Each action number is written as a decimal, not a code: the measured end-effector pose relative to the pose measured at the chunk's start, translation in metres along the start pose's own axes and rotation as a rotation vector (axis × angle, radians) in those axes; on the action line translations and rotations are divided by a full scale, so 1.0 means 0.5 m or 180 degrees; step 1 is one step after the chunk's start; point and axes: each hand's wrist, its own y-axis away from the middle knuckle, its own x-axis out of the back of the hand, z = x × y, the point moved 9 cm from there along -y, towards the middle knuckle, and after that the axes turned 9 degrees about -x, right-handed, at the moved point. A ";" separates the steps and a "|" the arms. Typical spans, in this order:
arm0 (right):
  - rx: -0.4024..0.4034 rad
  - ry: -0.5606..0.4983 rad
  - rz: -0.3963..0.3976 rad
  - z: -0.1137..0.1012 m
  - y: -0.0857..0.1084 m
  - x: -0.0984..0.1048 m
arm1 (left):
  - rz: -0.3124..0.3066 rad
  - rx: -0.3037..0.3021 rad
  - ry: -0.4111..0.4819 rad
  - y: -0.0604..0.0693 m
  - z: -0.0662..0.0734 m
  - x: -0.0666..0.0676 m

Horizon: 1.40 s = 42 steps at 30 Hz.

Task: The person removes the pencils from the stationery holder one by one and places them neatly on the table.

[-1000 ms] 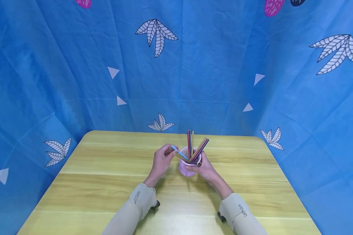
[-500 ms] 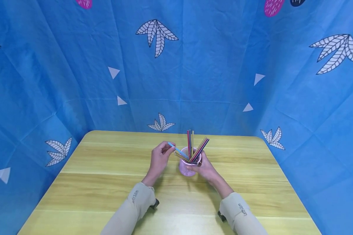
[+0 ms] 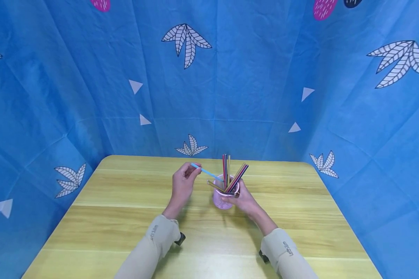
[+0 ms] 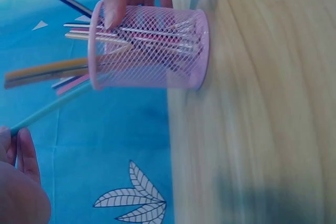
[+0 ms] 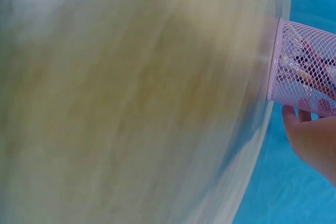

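Observation:
In the head view my left hand [image 3: 183, 186] pinches the upper end of a light blue pencil [image 3: 208, 173] between thumb and fingers. That pencil slants down to the right, its lower end inside a pink mesh pen holder [image 3: 221, 201]. My right hand [image 3: 243, 199] grips the holder from its right side, thumb at the front near the rim. The holder stands upright on the table. Several other pencils [image 3: 237, 177] in dark, red and yellow tones lean in it. The left wrist view shows the mesh wall [image 4: 152, 72] and a thumb [image 4: 113, 3] against it.
A light wooden table [image 3: 125, 217] lies beneath both hands, its far edge close behind the holder. Blue patterned cloth [image 3: 258, 85] hangs behind and along both sides. A yellowish pencil [image 3: 214, 186] juts out over the holder's left rim.
My left hand has moved left and slightly away from the holder, drawing the light blue pencil further out. My right hand and the holder stay in place.

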 end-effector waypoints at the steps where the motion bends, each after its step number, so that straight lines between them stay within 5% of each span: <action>1: -0.0003 -0.0009 0.0007 -0.001 0.000 0.001 | 0.0021 -0.0029 -0.0006 -0.003 0.003 0.003; 14: -0.0042 0.0021 -0.0061 -0.002 0.000 -0.001 | 0.0142 -0.0277 0.0014 -0.021 0.050 0.056; 27: -0.0060 -0.0010 -0.0014 0.004 -0.002 0.001 | 0.0320 -0.0246 0.0148 -0.027 0.061 0.099; 42: -0.0043 0.0076 0.0000 0.003 0.001 -0.001 | 0.0107 -0.0265 -0.0082 -0.018 0.052 0.122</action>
